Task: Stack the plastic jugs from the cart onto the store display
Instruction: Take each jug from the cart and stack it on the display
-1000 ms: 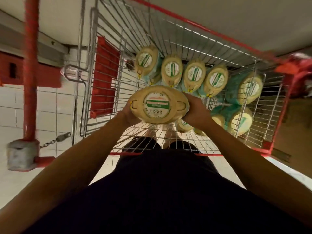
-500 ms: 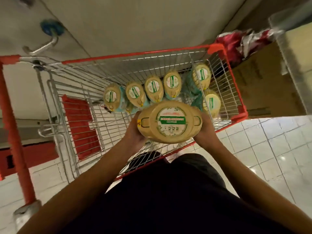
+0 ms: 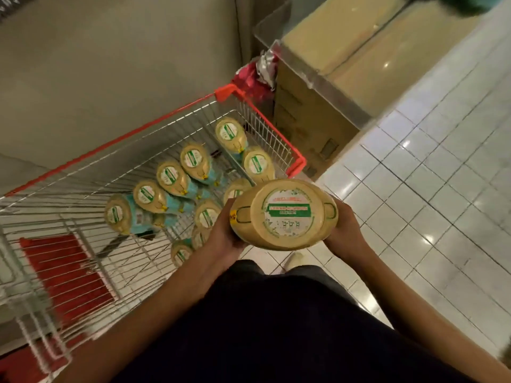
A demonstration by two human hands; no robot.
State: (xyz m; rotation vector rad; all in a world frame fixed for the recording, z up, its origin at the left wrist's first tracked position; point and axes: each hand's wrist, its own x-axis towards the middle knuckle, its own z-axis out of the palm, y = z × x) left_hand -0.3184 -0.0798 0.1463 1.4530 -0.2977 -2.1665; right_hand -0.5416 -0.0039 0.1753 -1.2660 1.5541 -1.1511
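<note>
Between left fingers [image 3: 227, 214] and right fingers [image 3: 343, 214], one jug [image 3: 284, 214]

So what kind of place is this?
Probably a supermarket or shop: a red-trimmed wire shopping cart holds many identical labelled jugs, the floor is glossy white tile, and a cardboard box stands nearby.

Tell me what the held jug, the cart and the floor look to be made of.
The jug: likely plastic, pale yellow, smooth with a soft sheen and moulded ridges.
The cart: thin silvery metal wire, red rim trim probably plastic.
The floor: glossy white tiles, ceramic by the look; lights reflect in them.
</note>
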